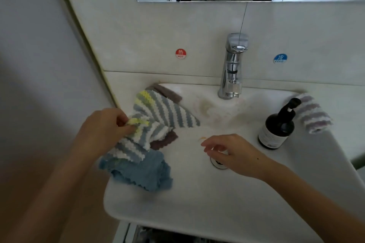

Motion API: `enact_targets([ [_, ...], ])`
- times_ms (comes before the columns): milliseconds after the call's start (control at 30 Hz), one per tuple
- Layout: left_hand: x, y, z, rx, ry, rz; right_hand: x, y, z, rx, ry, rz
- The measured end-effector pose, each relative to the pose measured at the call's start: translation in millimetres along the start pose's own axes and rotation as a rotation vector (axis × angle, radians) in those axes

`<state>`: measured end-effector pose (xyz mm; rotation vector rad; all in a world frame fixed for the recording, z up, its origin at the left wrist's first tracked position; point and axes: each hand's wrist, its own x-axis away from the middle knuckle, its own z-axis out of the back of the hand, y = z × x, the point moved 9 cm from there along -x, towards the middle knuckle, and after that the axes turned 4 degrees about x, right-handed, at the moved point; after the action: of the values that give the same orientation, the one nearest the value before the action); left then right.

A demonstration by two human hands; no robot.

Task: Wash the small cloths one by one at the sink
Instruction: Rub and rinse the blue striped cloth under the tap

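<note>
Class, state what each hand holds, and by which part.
Left hand pinches the striped cloth by its yellow-tinged edge; right hand holds nothing.

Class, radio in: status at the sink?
Left hand pinches striped cloth. Right hand open over drain. Tap dry. Basin unobstructed.

Left of the chrome tap [233, 69]: grey-and-white striped cloth [158, 112] edged yellow, brown cloth [164, 140], plain blue cloth [142, 171]; right of it, dark bottle [276, 128], pink-and-white striped cloth [314, 116].
</note>
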<state>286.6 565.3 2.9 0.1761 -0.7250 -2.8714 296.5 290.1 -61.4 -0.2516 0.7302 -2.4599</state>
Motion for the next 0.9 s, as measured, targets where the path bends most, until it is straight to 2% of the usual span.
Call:
enact_targets([
  [100, 8, 33, 10, 0.148, 0.014, -0.127, 0, 1, 7, -0.019, 0.047, 0.01],
  [200, 15, 81, 10, 0.256, -0.046, -0.302, 2, 2, 27, -0.236, 0.178, -0.026],
  [300, 15, 127, -8, 0.379, -0.186, -0.43, 4, 2, 39, -0.52, 0.217, -0.047],
  [400, 16, 171, -54, 0.388, -0.393, -0.541, 8, 9, 42, -0.723, 0.103, -0.165],
  [500, 9, 194, -101, 0.33, -0.511, -0.553, 16, 23, 38, -0.65, -0.079, -0.295],
  [567, 3, 204, -121, 0.266, -0.548, -0.559, 19, 36, 36, -0.664, -0.125, -0.344],
  [733, -9, 214, -138, 0.192, -0.577, -0.59, 14, 49, 43, -0.636, -0.018, -0.326],
  [900, -18, 198, -140, 0.41, -0.62, -0.515, 12, 51, 55, -0.733, 0.094, -0.263],
])
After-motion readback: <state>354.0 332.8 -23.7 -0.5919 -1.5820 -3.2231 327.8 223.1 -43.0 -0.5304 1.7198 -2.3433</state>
